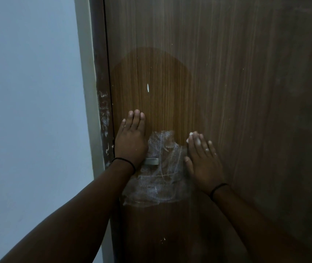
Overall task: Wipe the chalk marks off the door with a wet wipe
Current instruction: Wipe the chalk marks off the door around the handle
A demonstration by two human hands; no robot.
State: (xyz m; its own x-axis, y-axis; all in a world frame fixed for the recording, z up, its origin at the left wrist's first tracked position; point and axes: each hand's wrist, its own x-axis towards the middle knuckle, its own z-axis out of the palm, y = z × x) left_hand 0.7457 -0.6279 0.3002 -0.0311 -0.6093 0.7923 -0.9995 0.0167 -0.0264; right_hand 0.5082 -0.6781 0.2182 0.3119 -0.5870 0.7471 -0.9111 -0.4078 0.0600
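A brown wood-grain door (pixel 227 82) fills the view. A patch of white chalk marks (pixel 157 185) covers the door between my two hands. Above the patch, a rounded area of the door (pixel 151 76) looks darker and damp. My left hand (pixel 131 141) lies flat on the door, fingers together, left of the chalk. My right hand (pixel 203 162) presses flat on the door to the right of the chalk, with a white wet wipe (pixel 191 136) showing under its fingertips. A small metal handle (pixel 152 161) peeks out beside my left wrist.
The dark door frame (pixel 102 92) runs down the left side, with white scuffs on it. A pale wall (pixel 32 111) lies left of the frame. A small white fleck (pixel 148 87) sits on the door above my left hand.
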